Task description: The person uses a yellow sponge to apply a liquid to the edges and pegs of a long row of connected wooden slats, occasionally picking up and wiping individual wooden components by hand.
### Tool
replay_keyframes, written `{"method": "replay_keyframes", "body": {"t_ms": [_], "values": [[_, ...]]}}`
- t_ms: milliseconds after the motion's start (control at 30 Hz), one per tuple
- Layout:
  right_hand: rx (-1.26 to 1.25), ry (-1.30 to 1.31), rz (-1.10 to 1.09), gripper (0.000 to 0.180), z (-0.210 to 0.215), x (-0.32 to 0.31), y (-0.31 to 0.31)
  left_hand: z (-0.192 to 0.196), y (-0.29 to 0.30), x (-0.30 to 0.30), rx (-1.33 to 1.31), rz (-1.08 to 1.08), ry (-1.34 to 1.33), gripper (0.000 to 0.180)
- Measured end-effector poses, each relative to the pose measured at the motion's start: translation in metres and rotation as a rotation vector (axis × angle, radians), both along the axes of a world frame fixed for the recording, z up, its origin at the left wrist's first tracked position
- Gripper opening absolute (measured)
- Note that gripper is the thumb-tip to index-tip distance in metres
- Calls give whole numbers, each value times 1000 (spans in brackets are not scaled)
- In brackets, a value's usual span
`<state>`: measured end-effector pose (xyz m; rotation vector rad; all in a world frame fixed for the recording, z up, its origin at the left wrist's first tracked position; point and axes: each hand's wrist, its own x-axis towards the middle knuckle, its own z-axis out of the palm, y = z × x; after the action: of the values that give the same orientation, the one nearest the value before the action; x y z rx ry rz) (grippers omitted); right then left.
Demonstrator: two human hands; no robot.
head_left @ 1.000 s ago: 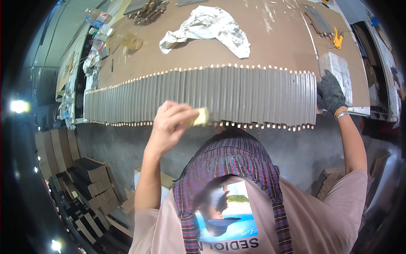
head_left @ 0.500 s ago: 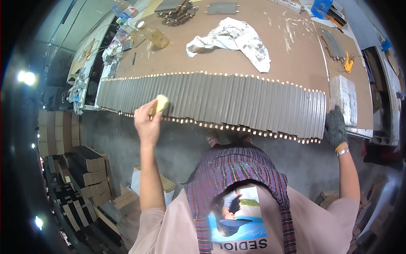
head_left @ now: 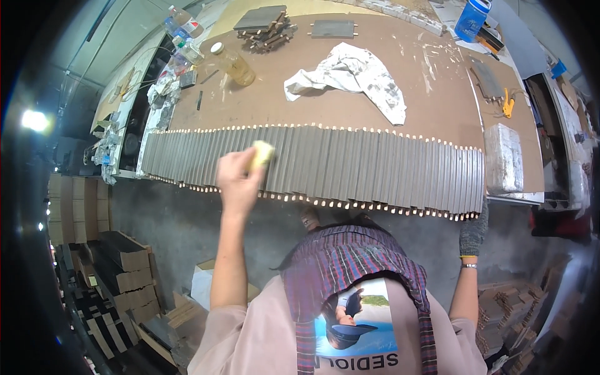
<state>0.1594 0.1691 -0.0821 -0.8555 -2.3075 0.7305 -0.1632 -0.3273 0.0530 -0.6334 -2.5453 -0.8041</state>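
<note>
A long row of narrow grey slats [head_left: 375, 165] lies side by side along the table's near edge, with pale wooden peg ends sticking out at both far and near sides. My bare left hand [head_left: 237, 178] is closed on a pale yellow sponge [head_left: 262, 154], held over the left-middle part of the row; whether the sponge touches the slats is unclear. My right hand [head_left: 473, 236], in a dark grey knit glove, is at the row's near right corner, below the last slats. Its fingers are mostly hidden there.
Behind the row lie a stained white cloth [head_left: 344, 70], a jar of yellowish liquid [head_left: 236, 67] and a pile of pegged grey pieces [head_left: 265, 30]. To the right are a wrapped white block [head_left: 504, 157] and a yellow-handled tool [head_left: 508, 104]. Stacked boards [head_left: 128, 269] stand at lower left.
My left hand has moved right along the row with the sponge. My right hand has come nearer to me, from beside the row's right end to below its near corner.
</note>
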Motion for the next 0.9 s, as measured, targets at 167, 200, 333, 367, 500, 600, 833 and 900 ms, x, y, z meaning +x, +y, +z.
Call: {"method": "replay_keyframes", "body": {"t_ms": [167, 200, 333, 367, 500, 600, 833, 900], "values": [[-190, 291, -157, 50, -53, -2, 1, -6, 20, -17, -66, -131, -71, 35], [-229, 310, -188, 50, -47, -9, -6, -6, 7, -28, -105, -61, -50, 35], [-173, 185, -287, 48, -20, -25, -29, 14, -2, -32, -87, -85, -67, 39], [-229, 257, -290, 46, -25, -23, -29, 17, 6, -29, -34, -216, -89, 41], [-376, 435, -311, 41, -37, -25, -25, 15, 27, -34, -274, -429, -175, 41], [-384, 434, -312, 41, -40, -28, -23, 12, 31, -60, -154, -300, -51, 40], [-180, 299, -359, 43, -24, -20, -33, 31, 9, -38, -310, -608, -387, 45], [-155, 295, -337, 45, -24, -22, -34, 15, 20, -54, -250, -507, -298, 48]]}}
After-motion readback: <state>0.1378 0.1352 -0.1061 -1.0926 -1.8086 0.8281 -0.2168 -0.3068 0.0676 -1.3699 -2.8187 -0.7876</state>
